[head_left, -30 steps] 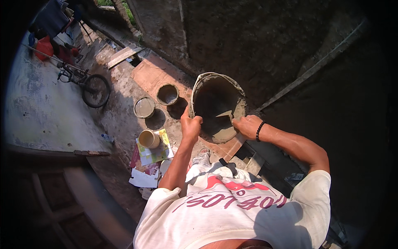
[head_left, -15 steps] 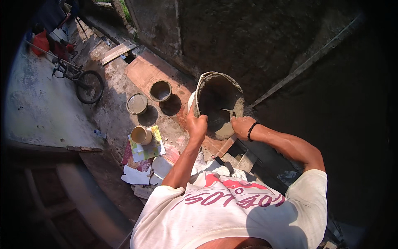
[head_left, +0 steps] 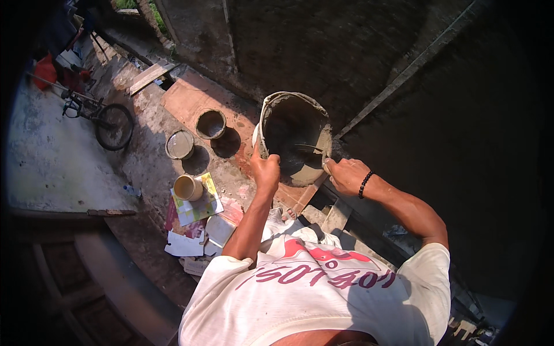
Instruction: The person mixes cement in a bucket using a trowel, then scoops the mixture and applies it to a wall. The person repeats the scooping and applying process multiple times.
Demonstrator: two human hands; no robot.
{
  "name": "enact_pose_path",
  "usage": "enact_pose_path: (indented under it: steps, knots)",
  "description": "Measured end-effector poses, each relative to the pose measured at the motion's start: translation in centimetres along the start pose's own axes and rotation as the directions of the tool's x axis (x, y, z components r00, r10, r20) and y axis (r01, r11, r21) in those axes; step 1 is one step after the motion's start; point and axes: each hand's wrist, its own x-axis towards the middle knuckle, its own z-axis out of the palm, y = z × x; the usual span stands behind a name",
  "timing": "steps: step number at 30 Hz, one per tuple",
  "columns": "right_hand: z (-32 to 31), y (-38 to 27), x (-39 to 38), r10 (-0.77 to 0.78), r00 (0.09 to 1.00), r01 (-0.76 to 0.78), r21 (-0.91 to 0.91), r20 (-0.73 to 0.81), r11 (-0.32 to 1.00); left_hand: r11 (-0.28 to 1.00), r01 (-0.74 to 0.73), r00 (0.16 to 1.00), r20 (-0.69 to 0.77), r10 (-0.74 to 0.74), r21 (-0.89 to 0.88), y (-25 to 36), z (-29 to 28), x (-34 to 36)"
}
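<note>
A large bucket [head_left: 283, 112], its rim and inside crusted with grey mortar, is tilted in front of me so that I look into it. My left hand [head_left: 266, 169] is closed on its near left rim, thumb toward the opening. At the right side of the rim, my right hand [head_left: 348, 176] is closed round the handle of what looks like a trowel [head_left: 311, 147]. Its thin blade reaches into the bucket and shows almost edge-on. Wet pale mortar [head_left: 306, 174] lies along the bucket's lower inner wall. A black bead bracelet circles my right wrist.
Left of the bucket stand a dark-mouthed pail [head_left: 211, 123], a pail filled with grey stuff [head_left: 180, 144] and a beige tub [head_left: 188, 188] on papers. A board [head_left: 190, 95] lies beneath. A dark wall with a long straight strip [head_left: 404, 75] rises ahead; a bicycle [head_left: 114, 126] stands far left.
The bucket and both hands sit slightly further left in view, as does the whole scene. My right hand has shifted slightly outward from the bucket's rim, the tool still in it.
</note>
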Motion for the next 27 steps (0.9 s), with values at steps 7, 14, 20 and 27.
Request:
enact_pose_path:
  steps: [7, 14, 20, 27]
  knots:
    - [1.4, 1.7, -0.4, 0.139, 0.986, -0.145, -0.055, -0.091, 0.988, 0.993, 0.041, 0.996, 0.07, -0.049, 0.111, 1.3, 1.1, -0.6]
    - [-2.1, 0.6, 2.5, 0.196, 0.939, -0.214, -0.033, -0.282, 0.976, 0.996, -0.046, 0.989, 0.144, 0.034, 0.082, 0.8, 0.3, 2.1]
    - [2.8, -0.9, 5.9, 0.197, 0.976, -0.205, -0.08, -0.095, 0.975, 0.997, -0.026, 0.983, 0.185, 0.013, 0.07, 1.5, 0.0, 5.1]
    - [-7.5, -2.1, 8.5, 0.257, 0.962, -0.254, 0.039, -0.088, 0.966, 0.935, -0.17, 0.956, 0.282, 0.08, 0.31, 3.3, -3.1, 8.6]
